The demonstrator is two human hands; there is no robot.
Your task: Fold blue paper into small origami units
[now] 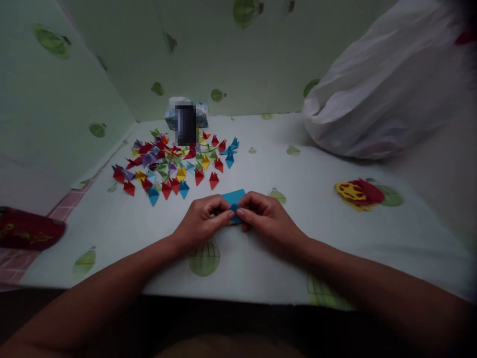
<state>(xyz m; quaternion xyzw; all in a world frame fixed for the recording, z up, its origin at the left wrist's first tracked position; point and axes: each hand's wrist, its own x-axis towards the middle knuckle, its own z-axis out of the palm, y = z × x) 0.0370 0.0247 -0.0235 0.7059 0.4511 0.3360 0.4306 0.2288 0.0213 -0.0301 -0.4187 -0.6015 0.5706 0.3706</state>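
Both hands meet near the middle of the table, pinching a small folded piece of blue paper (235, 207) between thumbs and fingers. My left hand (204, 217) grips its left side, and my right hand (264, 214) its right side. Flat blue paper (234, 196) shows just beyond the fingertips; whether it is part of the same piece is hidden by the fingers. Beyond my left hand lies a spread of small folded paper pieces (166, 187) in red, blue, yellow, green and purple.
A patterned cloth (276, 263) covers the table. A tissue box (202, 115) stands at the back behind a blurred dark object (186, 124). A large white plastic bag (365, 94) is at the back right, yellow and red cutouts (352, 192) nearer. Something red (32, 229) sits far left.
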